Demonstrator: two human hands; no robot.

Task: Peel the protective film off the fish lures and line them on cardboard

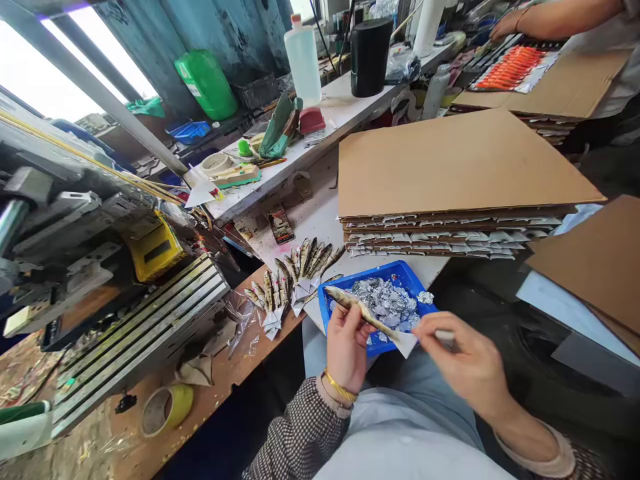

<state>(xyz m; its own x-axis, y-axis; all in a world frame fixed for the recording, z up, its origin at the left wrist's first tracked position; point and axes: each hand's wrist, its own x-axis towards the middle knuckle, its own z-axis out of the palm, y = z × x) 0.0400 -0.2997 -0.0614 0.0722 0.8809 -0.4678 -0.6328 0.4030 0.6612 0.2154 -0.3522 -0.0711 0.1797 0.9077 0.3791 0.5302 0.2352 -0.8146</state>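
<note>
My left hand (347, 353) is closed around a fish-shaped lure (367, 313) with a dark back and a pale belly. The lure slants down to the right and ends in a white tail piece (405, 343). My right hand (473, 370) is close to that tail, its fingers closed on a small tool with a pale handle (444, 336); the tool's working end is hidden. Below both hands, a blue tray (409, 272) holds crumpled silver foil scraps (387, 298). Left of the tray lie several similar lures (307, 260) with white-wrapped tails, fanned out in bunches.
Stacked cardboard sheets (450, 167) stand behind the tray. A roll of yellow tape (167, 410) and a slotted metal machine bed (145, 347) are on the left. Bottles and a black container (371, 57) line the shelf. Upper right, another person's arm (560, 19) is near orange lures (511, 67).
</note>
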